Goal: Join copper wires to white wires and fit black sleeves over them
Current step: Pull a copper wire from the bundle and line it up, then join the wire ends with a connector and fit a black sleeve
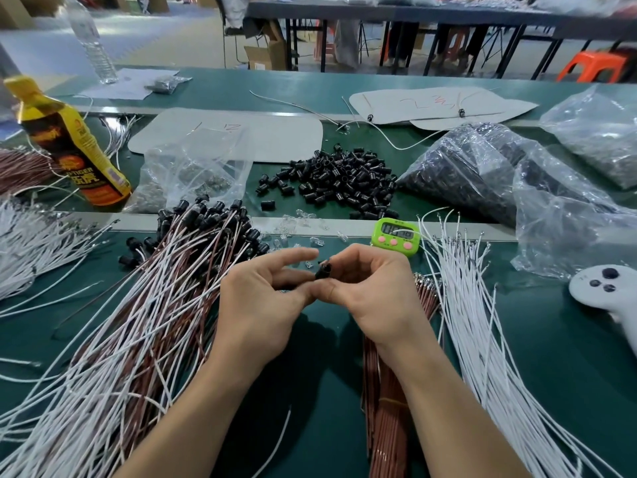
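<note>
Green tabletop [320,343] between wire bundles [138,322]; right hand [372,291] pinches black sleeve [323,270].

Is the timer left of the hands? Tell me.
No: the timer sits just beyond the right hand, which pinches a sleeve.

Green work table [537,326]. Left: 1 yellow drink bottle [74,146] with a dark label stands upright. Behind it is 1 clear plastic bottle [91,39], just beside a white paper sheet [127,82]. Centre: 1 green digital timer [396,237] with 3 pink buttons. Right edge: 1 white controller [601,291] with dark buttons, lying flat. Rear: 2 grey card sheets [275,132] bearing scribbled marks. Beyond the table: 1 open cardboard box [265,55] and 1 orange stool [591,67].
</note>
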A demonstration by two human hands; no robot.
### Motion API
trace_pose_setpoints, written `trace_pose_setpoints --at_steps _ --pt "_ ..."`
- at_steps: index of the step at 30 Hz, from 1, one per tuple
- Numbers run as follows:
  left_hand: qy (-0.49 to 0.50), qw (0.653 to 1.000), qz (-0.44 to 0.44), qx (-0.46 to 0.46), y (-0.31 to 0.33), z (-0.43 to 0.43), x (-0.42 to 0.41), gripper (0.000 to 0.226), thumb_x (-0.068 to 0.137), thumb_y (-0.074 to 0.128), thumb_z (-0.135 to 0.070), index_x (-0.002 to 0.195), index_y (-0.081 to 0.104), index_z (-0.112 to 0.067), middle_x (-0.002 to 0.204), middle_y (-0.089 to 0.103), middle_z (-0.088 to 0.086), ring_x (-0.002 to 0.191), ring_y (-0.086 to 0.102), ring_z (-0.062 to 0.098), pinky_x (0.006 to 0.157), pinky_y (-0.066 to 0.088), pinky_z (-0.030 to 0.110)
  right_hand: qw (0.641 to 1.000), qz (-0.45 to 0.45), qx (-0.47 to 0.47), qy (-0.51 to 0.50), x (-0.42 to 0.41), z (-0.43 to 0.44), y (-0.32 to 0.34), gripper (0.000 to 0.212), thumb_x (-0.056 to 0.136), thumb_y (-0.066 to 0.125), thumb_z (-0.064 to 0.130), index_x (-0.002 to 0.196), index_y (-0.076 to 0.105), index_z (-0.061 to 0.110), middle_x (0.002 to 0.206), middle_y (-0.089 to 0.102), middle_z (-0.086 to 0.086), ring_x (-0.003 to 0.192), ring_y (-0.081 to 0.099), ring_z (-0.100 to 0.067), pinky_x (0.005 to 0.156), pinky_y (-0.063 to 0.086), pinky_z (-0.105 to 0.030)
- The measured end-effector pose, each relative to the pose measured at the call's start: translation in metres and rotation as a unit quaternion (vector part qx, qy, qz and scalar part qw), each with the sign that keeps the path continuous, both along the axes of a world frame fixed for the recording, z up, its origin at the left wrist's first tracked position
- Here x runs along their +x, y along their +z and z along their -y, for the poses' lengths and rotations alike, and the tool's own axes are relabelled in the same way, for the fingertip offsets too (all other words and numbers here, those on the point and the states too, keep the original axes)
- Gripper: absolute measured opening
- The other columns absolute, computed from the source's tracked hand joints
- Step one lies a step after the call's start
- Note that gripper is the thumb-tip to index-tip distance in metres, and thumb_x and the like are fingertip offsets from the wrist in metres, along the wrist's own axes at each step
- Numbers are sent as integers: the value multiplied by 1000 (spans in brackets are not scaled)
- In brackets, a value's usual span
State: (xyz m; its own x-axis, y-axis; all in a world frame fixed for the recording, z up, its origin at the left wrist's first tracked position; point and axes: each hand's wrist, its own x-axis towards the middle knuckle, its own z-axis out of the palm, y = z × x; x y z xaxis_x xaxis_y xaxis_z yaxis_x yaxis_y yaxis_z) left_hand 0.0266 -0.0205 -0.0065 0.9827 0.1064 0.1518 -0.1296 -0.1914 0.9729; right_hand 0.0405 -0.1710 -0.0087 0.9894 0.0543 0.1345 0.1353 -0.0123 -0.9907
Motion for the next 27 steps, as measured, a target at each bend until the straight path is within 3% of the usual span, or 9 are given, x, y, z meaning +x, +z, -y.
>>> trace_pose_setpoints --at_steps 6,9,11,15,18,20,22,24,27 --pt "-57 998 4 34 0 -2 4 71 78 72 14 90 75 -56 88 79 -17 87 76 3 76 56 13 999 -16 -37 -16 2 5 -4 25 56 94 21 72 76 28 68 74 1 61 66 -9 60 53 -24" --pt "-71 997 3 -16 1 -4 3 52 73 61 -1 97 80 -43 98 80 -9 99 75 9 83 56 18 995 -18 -90 -39 1 5 -3 25 60 95 25 75 77 29 68 75 4 61 66 -7 59 56 -31" --pt "-75 995 -10 -61 0 -3 3 38 73 65 -10 96 82 -33 96 80 -3 97 76 14 81 58 20 993 -29 -106 -36 -1 4 -3 24 63 96 24 77 77 27 69 75 3 62 66 -8 63 59 -38" --pt "-26 995 -35 -86 -3 3 7 23 75 82 -1 82 84 -23 84 80 3 83 76 16 78 59 23 987 -21 -157 -32 -3 2 -1 19 66 95 21 76 79 25 68 76 5 60 68 -8 58 59 -29" --pt "4 992 -61 -106 -3 5 9 20 81 78 4 79 82 -16 81 79 7 76 73 16 78 60 27 981 -40 -189 -20 -2 4 7 17 69 92 19 80 81 24 72 77 4 69 74 -20 66 62 -37" --pt "11 991 -70 -110 -2 7 9 15 82 79 1 82 81 -14 80 79 6 71 71 12 72 58 22 974 -40 -220 -44 0 12 16 12 72 91 23 77 80 27 71 76 12 66 72 -8 62 58 -23" --pt "17 992 -72 -102 -1 7 9 12 82 80 -2 83 81 -14 79 79 4 69 70 9 69 55 18 951 -41 -282 -116 1 27 28 10 78 87 30 72 79 28 69 73 21 58 66 4 52 45 -9" --pt "21 992 -75 -95 -1 7 8 12 81 81 -3 83 81 -15 79 79 2 72 72 9 73 56 20 897 -77 -399 -174 3 49 39 13 83 80 35 75 79 25 77 74 19 54 62 1 47 42 -15" --pt "28 993 -78 -79 -2 5 9 12 81 82 -6 82 81 -18 79 79 0 73 73 9 77 55 24 783 -160 -571 -189 -3 75 46 20 86 70 35 76 66 17 76 65 -2 65 59 -18 54 41 -26"
